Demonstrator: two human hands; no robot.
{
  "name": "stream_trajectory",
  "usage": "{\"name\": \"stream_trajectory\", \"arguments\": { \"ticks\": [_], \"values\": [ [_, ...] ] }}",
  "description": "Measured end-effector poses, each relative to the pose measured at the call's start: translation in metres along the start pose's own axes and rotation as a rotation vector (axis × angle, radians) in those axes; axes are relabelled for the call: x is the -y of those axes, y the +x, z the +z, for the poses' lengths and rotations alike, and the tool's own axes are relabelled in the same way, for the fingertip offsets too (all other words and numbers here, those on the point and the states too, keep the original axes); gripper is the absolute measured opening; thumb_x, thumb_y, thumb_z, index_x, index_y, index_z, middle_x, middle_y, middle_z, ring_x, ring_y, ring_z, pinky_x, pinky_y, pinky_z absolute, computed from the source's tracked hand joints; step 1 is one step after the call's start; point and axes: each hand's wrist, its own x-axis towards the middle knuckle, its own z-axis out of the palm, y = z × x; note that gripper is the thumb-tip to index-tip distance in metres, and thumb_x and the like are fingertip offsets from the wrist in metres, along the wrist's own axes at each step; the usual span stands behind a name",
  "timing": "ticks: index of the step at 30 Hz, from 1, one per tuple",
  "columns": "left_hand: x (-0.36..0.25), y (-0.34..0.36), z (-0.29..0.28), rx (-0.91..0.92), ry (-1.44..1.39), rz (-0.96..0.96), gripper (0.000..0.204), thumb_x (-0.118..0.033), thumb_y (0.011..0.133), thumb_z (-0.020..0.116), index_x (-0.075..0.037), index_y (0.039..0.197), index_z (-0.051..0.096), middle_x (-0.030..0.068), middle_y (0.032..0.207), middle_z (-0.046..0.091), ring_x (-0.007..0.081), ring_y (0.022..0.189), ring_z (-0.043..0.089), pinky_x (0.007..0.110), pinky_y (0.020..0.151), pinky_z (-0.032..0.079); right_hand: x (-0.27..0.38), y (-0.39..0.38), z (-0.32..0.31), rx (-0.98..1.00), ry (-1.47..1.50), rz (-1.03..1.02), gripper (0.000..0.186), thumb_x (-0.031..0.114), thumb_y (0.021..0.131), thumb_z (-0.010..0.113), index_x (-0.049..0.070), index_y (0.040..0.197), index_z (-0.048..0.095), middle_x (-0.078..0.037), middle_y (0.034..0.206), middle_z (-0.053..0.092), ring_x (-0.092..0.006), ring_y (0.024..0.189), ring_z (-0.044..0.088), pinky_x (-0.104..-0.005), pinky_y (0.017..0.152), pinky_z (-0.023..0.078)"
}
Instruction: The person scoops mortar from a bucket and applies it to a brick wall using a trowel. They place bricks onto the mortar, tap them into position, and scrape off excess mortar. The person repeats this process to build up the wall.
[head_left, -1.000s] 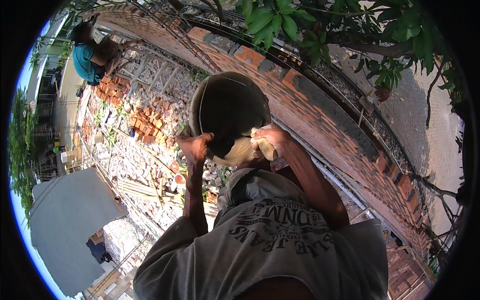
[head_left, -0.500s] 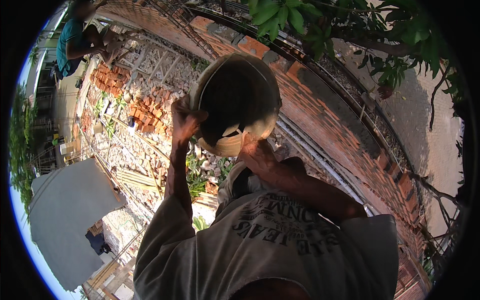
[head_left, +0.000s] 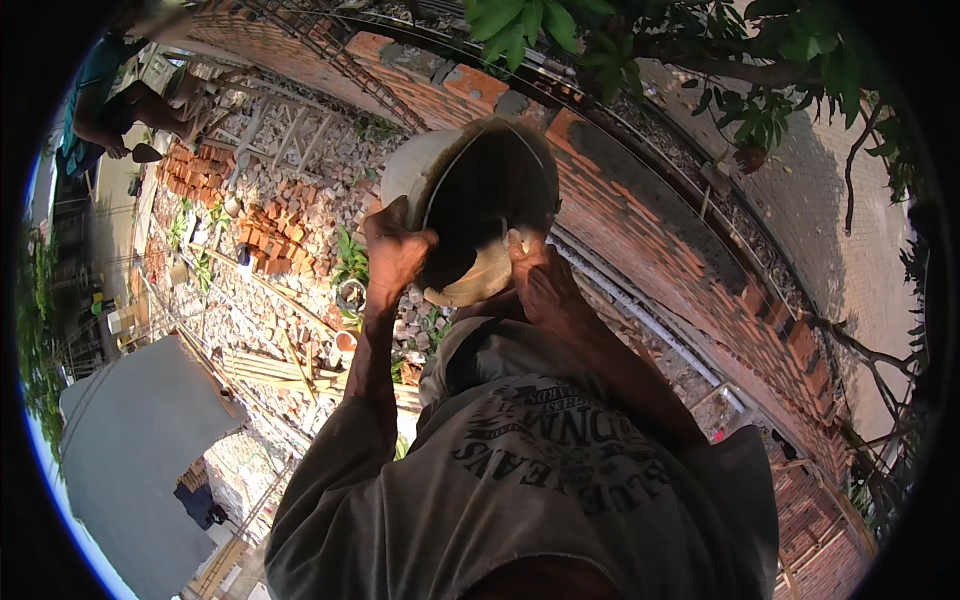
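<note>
I am holding a grimy, pale plastic bucket [head_left: 412,168] tilted, its dark inside facing me and a thin wire handle across it. My left hand [head_left: 398,248] grips the bucket's left rim, thumb curled over the edge. My right hand [head_left: 535,265] is closed on the lower right edge, beside a lighter brownish patch of the bucket. What lies deep inside is too dark to make out.
A person in teal [head_left: 100,100] crouches at upper left near a brick stack [head_left: 190,172]. A long brick wall [head_left: 640,220] runs diagonally beside pipes and leafy branches [head_left: 800,50]. Below lie broken bricks [head_left: 275,235], rubble, bamboo poles [head_left: 265,370] and a grey slab [head_left: 135,430].
Over the last second the bucket rose, then dipped slightly and turned, showing more of its outer left side. My hands shifted with it. The co-worker moved leftward and lowered a hand.
</note>
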Motion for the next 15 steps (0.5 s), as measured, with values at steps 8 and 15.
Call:
{"name": "stream_trajectory", "arguments": {
  "ticks": [8,15],
  "values": [
    [-0.012,-0.027,0.027,0.265,0.704,0.558,0.019,-0.007,0.060,0.065,0.001,0.072,0.052,0.0159,0.057,0.048,0.0259,0.050,0.049,0.035,0.051,0.043,-0.010,0.009,0.009,-0.017,0.649,0.145,0.016,0.008,0.074,0.060,0.000,0.087,0.055,-0.012,0.071,0.051,-0.0286,0.069,0.057,-0.0377,0.065,0.047],
    [-0.006,-0.032,0.029,0.333,0.550,0.501,0.016,-0.004,0.068,0.068,0.000,0.075,0.053,0.0056,0.065,0.053,0.0154,0.058,0.048,0.029,0.056,0.041,-0.031,0.002,0.026,0.328,1.201,0.041,0.035,0.033,0.097,0.049,0.000,0.091,0.059,-0.007,0.060,0.056,-0.0126,0.050,0.055,-0.0285,0.047,0.044]
  ]
}}
